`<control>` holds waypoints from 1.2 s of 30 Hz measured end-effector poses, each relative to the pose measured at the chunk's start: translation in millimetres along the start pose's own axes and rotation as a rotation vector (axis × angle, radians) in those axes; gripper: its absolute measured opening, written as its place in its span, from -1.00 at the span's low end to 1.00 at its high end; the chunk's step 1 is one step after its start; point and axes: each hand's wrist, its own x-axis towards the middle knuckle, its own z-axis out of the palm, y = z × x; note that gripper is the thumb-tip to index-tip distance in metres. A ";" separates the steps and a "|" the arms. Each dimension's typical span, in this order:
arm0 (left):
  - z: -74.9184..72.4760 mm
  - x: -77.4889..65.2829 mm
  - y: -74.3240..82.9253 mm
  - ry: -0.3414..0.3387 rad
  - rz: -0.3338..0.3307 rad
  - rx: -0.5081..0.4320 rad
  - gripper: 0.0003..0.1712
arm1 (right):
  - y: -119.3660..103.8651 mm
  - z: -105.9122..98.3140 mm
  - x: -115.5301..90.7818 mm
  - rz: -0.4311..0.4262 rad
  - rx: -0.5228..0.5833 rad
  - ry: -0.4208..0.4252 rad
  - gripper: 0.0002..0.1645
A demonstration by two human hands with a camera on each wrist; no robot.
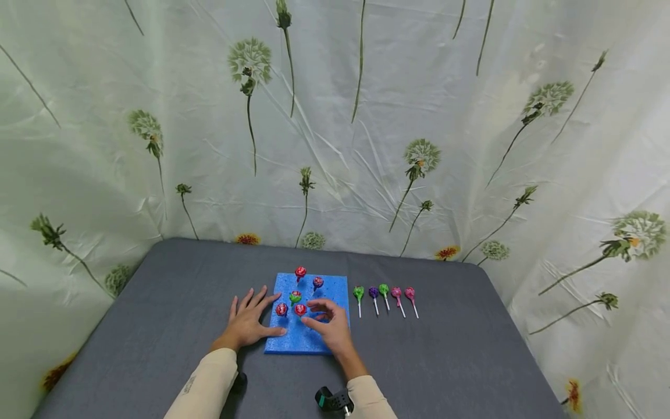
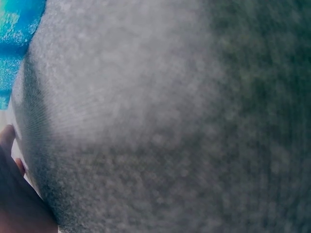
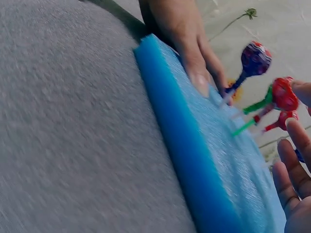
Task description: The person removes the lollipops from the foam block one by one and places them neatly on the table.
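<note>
A blue foam board (image 1: 309,343) lies on the table with several wrapped lollipops standing upright in it by their sticks. My left hand (image 1: 249,326) rests with spread fingers at the board's left edge, thumb and a fingertip on it. Over the board's right part is my right hand (image 1: 332,327), its fingers loosely bent and parted around a red lollipop (image 1: 300,309). In the right wrist view that red lollipop (image 3: 285,94) is close to the fingertips; whether they touch it I cannot tell. Left of it stands a red and purple lollipop (image 1: 281,309), and behind is a green one (image 1: 295,297).
Right of the board, several loose lollipops lie in a row on the grey table (image 1: 445,343), among them a green one (image 1: 358,293), a purple one (image 1: 373,292) and a pink one (image 1: 410,293). A flower-printed curtain (image 1: 335,145) hangs behind the table.
</note>
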 end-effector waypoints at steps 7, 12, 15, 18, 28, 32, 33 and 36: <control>2.2 0.5 -1.3 0.013 0.001 -0.009 0.19 | 0.4 13.4 -1.9 0.022 -0.012 0.041 -0.58; 0.8 0.6 -0.7 0.010 -0.001 -0.005 0.19 | 3.3 19.6 -1.3 0.014 -0.012 0.060 -0.61; 0.9 0.7 -1.0 0.010 -0.007 -0.003 0.19 | 3.0 22.1 -1.6 0.009 -0.019 0.068 -0.63; 1.5 0.7 -1.2 0.008 -0.009 -0.002 0.18 | 3.1 23.3 -1.8 0.008 -0.028 0.070 -0.66; 1.2 0.6 0.4 0.009 0.001 -0.013 0.17 | 36.2 18.9 8.3 0.005 -0.040 0.086 -0.70; 1.4 1.9 -0.4 0.003 -0.005 -0.014 0.17 | 39.1 17.4 10.8 0.036 -0.038 0.073 -0.68; 1.3 1.8 -0.3 0.003 -0.006 -0.016 0.18 | 37.8 17.1 10.6 0.047 -0.032 0.072 -0.68; 1.8 1.9 -1.0 0.007 -0.004 -0.022 0.18 | 26.3 16.3 8.2 0.042 -0.022 0.065 -0.70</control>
